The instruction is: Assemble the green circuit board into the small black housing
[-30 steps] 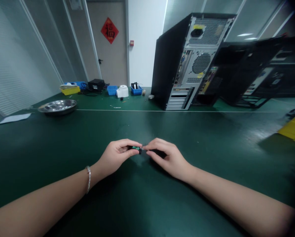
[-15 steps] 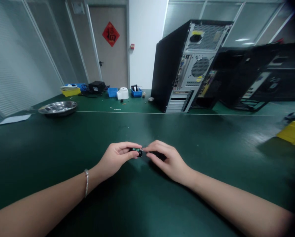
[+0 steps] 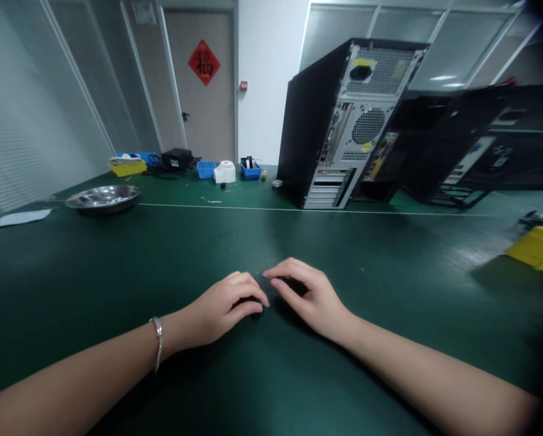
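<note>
My left hand (image 3: 228,306), with a silver bracelet at its wrist, is curled with thumb and fingers around a small black piece (image 3: 256,314). Most of that piece is hidden behind the fingers, close above the green tabletop (image 3: 271,375). Just to the right, my right hand (image 3: 305,290) pinches a thin, shiny metal piece (image 3: 265,276) between thumb and forefinger. Its tip points left, apart from the left hand. What kind of piece it is, I cannot make out.
At the back stands a black computer tower (image 3: 317,121), with more computer cases (image 3: 466,139) to its right. A metal bowl (image 3: 103,200) is at the left. Small blue bins (image 3: 251,171) line the far side, and a yellow bin (image 3: 537,248) sits at the right edge.
My left hand has moved down, away from the right fingertips, taking the small black piece with a green circuit board from the metal piece. The right hand has hardly moved.
</note>
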A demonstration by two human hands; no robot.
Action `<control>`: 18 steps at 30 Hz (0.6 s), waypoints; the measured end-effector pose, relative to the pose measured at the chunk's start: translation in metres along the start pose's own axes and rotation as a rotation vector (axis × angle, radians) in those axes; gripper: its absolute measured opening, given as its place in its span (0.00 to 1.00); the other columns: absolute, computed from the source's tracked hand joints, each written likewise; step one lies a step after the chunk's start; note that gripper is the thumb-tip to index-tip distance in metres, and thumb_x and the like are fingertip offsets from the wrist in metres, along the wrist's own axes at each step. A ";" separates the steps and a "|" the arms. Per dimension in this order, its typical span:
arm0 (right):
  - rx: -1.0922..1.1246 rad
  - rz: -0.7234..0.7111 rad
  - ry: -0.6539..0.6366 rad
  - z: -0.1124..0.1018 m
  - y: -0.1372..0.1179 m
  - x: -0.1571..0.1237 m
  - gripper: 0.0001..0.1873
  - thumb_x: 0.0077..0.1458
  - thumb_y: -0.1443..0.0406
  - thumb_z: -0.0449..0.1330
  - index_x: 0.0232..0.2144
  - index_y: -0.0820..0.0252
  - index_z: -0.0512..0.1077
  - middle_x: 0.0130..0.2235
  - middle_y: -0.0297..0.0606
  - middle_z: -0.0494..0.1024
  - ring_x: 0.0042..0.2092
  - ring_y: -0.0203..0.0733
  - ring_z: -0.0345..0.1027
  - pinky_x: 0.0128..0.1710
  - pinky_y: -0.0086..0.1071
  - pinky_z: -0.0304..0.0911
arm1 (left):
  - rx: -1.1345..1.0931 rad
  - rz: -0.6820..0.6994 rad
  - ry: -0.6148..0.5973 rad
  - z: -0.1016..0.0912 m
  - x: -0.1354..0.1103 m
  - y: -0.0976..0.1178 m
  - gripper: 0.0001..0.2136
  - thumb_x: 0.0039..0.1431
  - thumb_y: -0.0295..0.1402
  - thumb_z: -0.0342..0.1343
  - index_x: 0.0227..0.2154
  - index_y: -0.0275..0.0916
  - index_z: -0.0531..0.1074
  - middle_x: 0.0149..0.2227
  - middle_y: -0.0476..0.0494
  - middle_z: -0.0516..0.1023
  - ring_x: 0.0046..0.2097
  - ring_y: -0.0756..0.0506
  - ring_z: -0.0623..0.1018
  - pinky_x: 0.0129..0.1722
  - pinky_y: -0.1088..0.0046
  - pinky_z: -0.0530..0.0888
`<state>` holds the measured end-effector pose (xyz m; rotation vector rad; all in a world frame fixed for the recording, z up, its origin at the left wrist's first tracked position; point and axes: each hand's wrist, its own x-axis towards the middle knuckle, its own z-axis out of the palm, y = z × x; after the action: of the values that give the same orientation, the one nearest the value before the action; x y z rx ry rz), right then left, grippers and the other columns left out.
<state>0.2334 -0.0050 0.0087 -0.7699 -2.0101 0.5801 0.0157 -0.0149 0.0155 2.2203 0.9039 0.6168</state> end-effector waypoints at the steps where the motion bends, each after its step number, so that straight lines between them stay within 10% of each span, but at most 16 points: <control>1: -0.001 0.001 -0.003 0.000 0.000 0.000 0.08 0.63 0.66 0.57 0.41 0.57 0.76 0.38 0.40 0.78 0.40 0.42 0.73 0.41 0.36 0.70 | 0.048 0.016 -0.022 0.001 0.000 0.002 0.10 0.66 0.31 0.50 0.40 0.40 0.77 0.43 0.41 0.74 0.47 0.43 0.73 0.50 0.65 0.69; 12: -0.022 0.036 -0.029 0.000 0.002 0.000 0.10 0.62 0.68 0.56 0.44 0.58 0.75 0.40 0.40 0.77 0.42 0.41 0.72 0.44 0.37 0.69 | 0.163 0.040 0.031 0.005 -0.003 0.000 0.13 0.69 0.31 0.44 0.50 0.41 0.72 0.48 0.41 0.71 0.49 0.43 0.71 0.50 0.64 0.69; 18: -0.104 0.074 -0.218 -0.004 0.001 -0.002 0.22 0.54 0.75 0.56 0.51 0.57 0.69 0.46 0.40 0.76 0.47 0.43 0.71 0.49 0.40 0.68 | 0.357 -0.047 0.042 0.006 -0.005 0.012 0.24 0.54 0.52 0.60 0.42 0.35 0.70 0.39 0.40 0.71 0.39 0.40 0.70 0.39 0.60 0.70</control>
<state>0.2383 -0.0053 0.0091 -0.8778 -2.2336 0.6290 0.0213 -0.0278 0.0195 2.4982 1.1587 0.5130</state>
